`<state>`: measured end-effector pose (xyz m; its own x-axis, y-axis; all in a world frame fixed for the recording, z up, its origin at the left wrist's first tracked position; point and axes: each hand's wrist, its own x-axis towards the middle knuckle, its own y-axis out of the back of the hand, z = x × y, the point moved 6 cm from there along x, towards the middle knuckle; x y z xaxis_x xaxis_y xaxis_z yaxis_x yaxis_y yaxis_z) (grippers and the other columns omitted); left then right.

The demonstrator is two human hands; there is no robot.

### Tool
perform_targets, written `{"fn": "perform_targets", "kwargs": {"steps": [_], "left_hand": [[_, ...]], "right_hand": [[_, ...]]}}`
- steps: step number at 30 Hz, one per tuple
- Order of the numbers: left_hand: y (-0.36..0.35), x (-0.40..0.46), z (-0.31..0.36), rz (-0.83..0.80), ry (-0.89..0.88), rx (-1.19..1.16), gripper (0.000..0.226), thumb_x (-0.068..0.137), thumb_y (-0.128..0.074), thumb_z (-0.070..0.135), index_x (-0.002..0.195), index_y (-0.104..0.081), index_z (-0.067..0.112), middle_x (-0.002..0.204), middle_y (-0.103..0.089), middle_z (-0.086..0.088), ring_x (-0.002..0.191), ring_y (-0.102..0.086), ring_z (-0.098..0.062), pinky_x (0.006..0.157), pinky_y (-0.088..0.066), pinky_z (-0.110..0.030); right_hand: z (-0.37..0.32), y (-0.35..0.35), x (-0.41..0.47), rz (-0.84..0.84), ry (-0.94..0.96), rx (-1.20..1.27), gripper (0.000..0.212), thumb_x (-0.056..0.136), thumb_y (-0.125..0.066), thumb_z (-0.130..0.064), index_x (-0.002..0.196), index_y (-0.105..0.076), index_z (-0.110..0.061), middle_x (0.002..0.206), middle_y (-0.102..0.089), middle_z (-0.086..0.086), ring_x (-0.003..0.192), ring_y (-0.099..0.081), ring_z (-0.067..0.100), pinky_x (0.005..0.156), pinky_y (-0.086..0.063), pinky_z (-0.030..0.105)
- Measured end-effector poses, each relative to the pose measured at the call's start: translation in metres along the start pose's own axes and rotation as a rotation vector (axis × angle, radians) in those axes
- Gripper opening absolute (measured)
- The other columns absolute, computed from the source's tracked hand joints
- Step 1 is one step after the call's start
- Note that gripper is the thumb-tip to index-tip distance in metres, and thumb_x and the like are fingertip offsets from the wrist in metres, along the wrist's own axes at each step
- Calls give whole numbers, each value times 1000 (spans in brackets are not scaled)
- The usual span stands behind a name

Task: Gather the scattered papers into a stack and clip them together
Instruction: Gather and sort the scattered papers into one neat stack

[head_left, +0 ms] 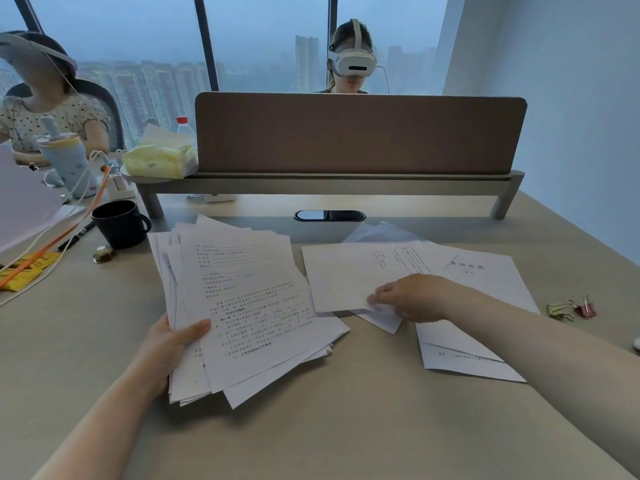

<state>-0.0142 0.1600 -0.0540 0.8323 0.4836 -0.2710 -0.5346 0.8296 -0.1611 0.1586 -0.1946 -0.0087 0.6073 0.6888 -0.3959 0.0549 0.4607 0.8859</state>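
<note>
The left hand (173, 344) grips an uneven stack of papers (242, 306) at its lower-left edge. The right hand (412, 297) pinches a loose sheet (346, 275) on the desk (311, 438); binder clips (571, 308) lie at the right.

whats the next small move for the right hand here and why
Probably lift the blank sheet the right hand is pinching and carry it onto the stack held by the left hand. More loose sheets still lie on the desk, and the clips sit untouched, so gathering likely comes before clipping.
</note>
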Motion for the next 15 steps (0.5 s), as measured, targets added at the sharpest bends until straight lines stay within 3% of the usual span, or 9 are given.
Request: {"fn": "perform_targets", "kwargs": {"steps": [6, 11, 15], "left_hand": [[0, 1, 0, -1, -10, 1, 43, 83, -64, -6, 124, -55, 5, 116, -67, -21, 100, -66, -39, 93, -48, -55], [-1, 1, 0, -3, -17, 15, 41, 84, -63, -6, 122, -55, 6, 111, -68, -18, 94, -67, -36, 84, -53, -48], [-2, 0, 1, -5, -21, 19, 39, 83, -64, -6, 119, -57, 8, 105, -70, -14, 89, -69, -34, 73, -57, -42]], "right_hand": [[2, -1, 7, 91, -21, -31, 59, 89, -45, 1, 133, -37, -38, 129, -51, -3, 95, -58, 28, 67, -47, 33], [1, -6, 16, 262, -48, -55, 48, 90, -50, -2, 131, -44, -25, 111, -54, 4, 92, -60, 29, 69, -51, 38], [4, -4, 19, 448, -126, 65, 36, 94, -52, -7, 128, -54, -19, 112, -62, 5, 98, -63, 28, 75, -51, 34]]}}
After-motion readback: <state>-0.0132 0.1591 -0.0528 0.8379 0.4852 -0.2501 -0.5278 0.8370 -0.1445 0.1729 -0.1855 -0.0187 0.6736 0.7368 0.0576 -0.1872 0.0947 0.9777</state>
